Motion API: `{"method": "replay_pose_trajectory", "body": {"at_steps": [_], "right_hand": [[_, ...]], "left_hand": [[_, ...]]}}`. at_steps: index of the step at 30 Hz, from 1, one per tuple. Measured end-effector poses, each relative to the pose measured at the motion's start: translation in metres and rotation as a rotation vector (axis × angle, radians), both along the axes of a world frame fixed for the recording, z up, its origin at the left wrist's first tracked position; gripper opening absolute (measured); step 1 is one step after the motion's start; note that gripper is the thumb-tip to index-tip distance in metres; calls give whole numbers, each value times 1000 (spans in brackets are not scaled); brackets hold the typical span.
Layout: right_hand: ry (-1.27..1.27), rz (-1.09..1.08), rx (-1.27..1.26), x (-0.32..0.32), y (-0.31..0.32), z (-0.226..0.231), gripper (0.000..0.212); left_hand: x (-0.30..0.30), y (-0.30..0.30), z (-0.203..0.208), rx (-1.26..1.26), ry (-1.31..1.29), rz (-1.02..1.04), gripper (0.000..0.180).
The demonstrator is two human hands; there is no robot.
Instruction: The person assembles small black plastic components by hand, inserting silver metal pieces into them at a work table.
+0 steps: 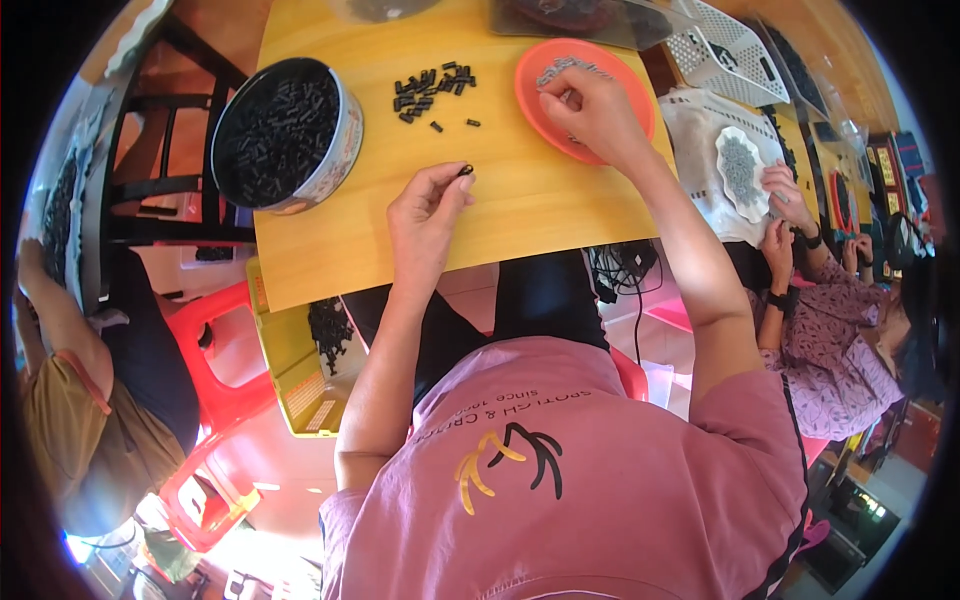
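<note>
My left hand (422,217) is over the yellow tabletop (340,250) near its front edge. Thumb and forefinger pinch a small black plastic piece (466,171). My right hand (603,117) reaches over an orange-red plate (632,78) at the right, its fingers closed together above the dish. Small silvery metal parts (562,68) lie on that plate. Whatever the right fingertips hold is hidden. Beyond my left hand, short black tubular pieces (425,92) lie in a loose heap, with a couple apart from it.
A round tin (348,150) full of black pieces stands at the left. At the back are a clear plastic box (600,30) and a white perforated basket (722,50). A co-worker's hands (785,205) are beside a white scalloped dish (741,165). A yellow crate (290,385) sits below.
</note>
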State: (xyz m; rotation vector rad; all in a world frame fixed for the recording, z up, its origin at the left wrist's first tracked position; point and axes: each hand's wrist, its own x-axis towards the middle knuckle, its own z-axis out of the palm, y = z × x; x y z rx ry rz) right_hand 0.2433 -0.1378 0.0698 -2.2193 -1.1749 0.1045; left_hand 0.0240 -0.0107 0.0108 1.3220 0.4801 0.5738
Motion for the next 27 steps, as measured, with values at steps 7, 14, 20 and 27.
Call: {"method": "replay_pose_trajectory", "body": {"at_steps": [7, 14, 20, 27], "right_hand": [[638, 143, 319, -81, 9, -9, 23], [920, 214, 549, -103, 14, -27, 18], [506, 224, 583, -104, 9, -33, 17], [-42, 342, 486, -101, 16, -24, 20]], "left_hand": [[1, -4, 2, -114, -73, -50, 19], [-2, -7, 9, -129, -78, -44, 15], [-3, -7, 8, -150, -121, -58, 16], [-8, 6, 1, -131, -103, -27, 17]]}}
